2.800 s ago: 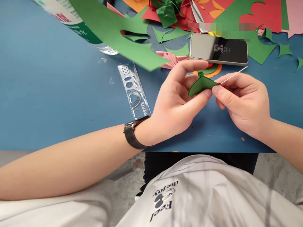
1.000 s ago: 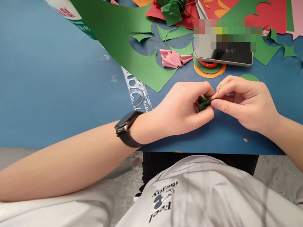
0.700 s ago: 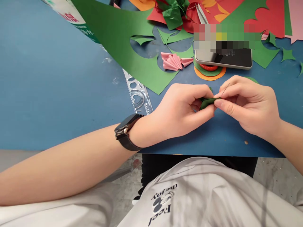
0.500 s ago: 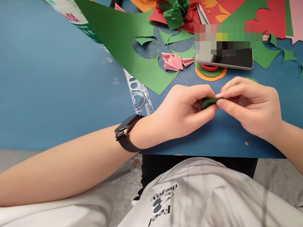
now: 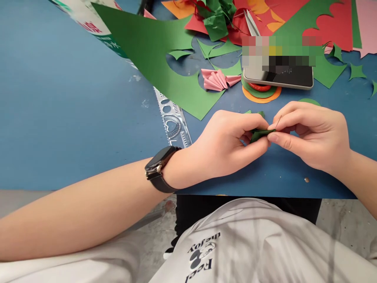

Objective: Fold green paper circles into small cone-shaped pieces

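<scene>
My left hand (image 5: 226, 141) has thumb and forefinger closed on a small dark green folded paper (image 5: 260, 135), its other fingers curled in behind where I can't see them well. My right hand (image 5: 315, 137) pinches the right-hand tip of that same paper between thumb and forefinger, and a thin stem (image 5: 278, 122) slants up from the pinch, against my forefinger. So the folded paper sits between my two hands, fingertips nearly meeting, above the near part of the blue table (image 5: 73, 118) – a bit of green also peeks out over my left forefinger, though I can't tell if it belongs to the same piece.

I wear a black watch (image 5: 160, 165) on my left wrist. Just beyond it a clear ruler (image 5: 173, 125) runs under a big cut green sheet (image 5: 147, 51), which overlaps a labelled bottle (image 5: 97, 29). Past my hands lies a pleated pink paper (image 5: 216, 80) – near it a phone (image 5: 294, 78), partly blurred out, rests over an orange disc (image 5: 262, 100). Farther back, scissors (image 5: 252, 23) point away from me among red, green and orange scraps
</scene>
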The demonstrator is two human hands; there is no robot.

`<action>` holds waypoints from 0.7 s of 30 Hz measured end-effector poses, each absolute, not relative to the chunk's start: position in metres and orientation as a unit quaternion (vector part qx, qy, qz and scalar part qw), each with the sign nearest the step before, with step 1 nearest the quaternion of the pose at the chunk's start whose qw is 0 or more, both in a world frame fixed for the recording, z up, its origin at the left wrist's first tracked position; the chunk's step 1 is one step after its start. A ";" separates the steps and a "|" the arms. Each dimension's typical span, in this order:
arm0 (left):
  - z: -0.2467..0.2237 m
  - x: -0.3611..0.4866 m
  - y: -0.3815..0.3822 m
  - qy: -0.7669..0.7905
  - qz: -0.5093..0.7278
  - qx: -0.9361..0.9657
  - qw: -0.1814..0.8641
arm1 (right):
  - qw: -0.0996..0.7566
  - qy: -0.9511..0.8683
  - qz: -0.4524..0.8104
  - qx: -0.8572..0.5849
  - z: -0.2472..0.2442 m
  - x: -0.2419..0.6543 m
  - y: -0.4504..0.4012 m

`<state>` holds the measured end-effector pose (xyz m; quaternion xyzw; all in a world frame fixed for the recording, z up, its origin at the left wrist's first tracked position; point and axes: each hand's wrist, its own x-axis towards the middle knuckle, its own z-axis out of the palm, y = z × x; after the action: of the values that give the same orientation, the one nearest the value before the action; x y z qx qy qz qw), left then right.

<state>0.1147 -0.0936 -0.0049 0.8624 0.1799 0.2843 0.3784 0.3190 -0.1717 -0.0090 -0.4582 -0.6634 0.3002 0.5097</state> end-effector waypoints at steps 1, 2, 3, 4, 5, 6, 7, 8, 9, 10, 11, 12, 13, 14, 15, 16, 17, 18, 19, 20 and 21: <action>-0.005 0.115 -0.094 0.185 0.281 0.862 0.380 | 0.507 -0.662 0.306 -0.459 -0.009 0.320 -0.172; -0.004 0.115 -0.094 0.191 0.275 0.860 0.384 | 0.503 -0.662 0.317 -0.457 -0.009 0.321 -0.171; -0.004 0.114 -0.094 0.200 0.268 0.858 0.389 | 0.498 -0.662 0.331 -0.452 -0.009 0.322 -0.171; -0.003 0.114 -0.094 0.209 0.258 0.856 0.397 | 0.493 -0.662 0.344 -0.447 -0.008 0.323 -0.170; -0.003 0.114 -0.094 0.217 0.248 0.852 0.406 | 0.490 -0.663 0.354 -0.442 -0.008 0.324 -0.169; -0.002 0.114 -0.094 0.223 0.239 0.849 0.416 | 0.487 -0.664 0.359 -0.440 -0.008 0.325 -0.169; -0.002 0.113 -0.094 0.225 0.233 0.846 0.423 | 0.485 -0.666 0.358 -0.440 -0.007 0.325 -0.168; -0.002 0.113 -0.094 0.228 0.227 0.844 0.428 | 0.483 -0.668 0.352 -0.443 -0.007 0.325 -0.168; -0.002 0.113 -0.094 0.229 0.224 0.844 0.430 | 0.478 -0.672 0.343 -0.450 -0.007 0.324 -0.169; -0.002 0.113 -0.094 0.227 0.222 0.845 0.429 | 0.474 -0.676 0.332 -0.456 -0.007 0.323 -0.169; -0.003 0.114 -0.094 0.224 0.221 0.848 0.426 | 0.468 -0.680 0.321 -0.464 -0.007 0.322 -0.170; -0.004 0.115 -0.094 0.218 0.221 0.853 0.419 | 0.462 -0.683 0.312 -0.471 -0.008 0.321 -0.170; -0.005 0.115 -0.094 0.212 0.223 0.858 0.411 | 0.459 -0.686 0.303 -0.477 -0.009 0.319 -0.171; -0.006 0.116 -0.095 0.206 0.226 0.863 0.402 | 0.456 -0.687 0.296 -0.482 -0.010 0.318 -0.171; -0.007 0.117 -0.096 0.203 0.230 0.867 0.393 | 0.455 -0.687 0.293 -0.485 -0.011 0.317 -0.172; -0.009 0.118 -0.097 0.202 0.234 0.869 0.385 | 0.456 -0.685 0.291 -0.487 -0.011 0.317 -0.172; -0.010 0.119 -0.098 0.202 0.241 0.870 0.380 | 0.459 -0.682 0.292 -0.489 -0.012 0.317 -0.172; -0.011 0.119 -0.099 0.203 0.249 0.868 0.378 | 0.465 -0.676 0.293 -0.492 -0.012 0.317 -0.173; -0.011 0.119 -0.099 0.203 0.256 0.866 0.378 | 0.470 -0.667 0.297 -0.495 -0.012 0.318 -0.173; -0.011 0.119 -0.100 0.201 0.261 0.864 0.381 | 0.475 -0.657 0.304 -0.500 -0.012 0.318 -0.173; -0.011 0.118 -0.101 0.198 0.267 0.861 0.385 | 0.479 -0.646 0.312 -0.506 -0.012 0.318 -0.173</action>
<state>0.1177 -0.1009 -0.0105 0.8609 0.1980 0.2671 0.3851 0.3181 -0.1731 -0.0115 -0.5064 -0.6459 0.3118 0.4787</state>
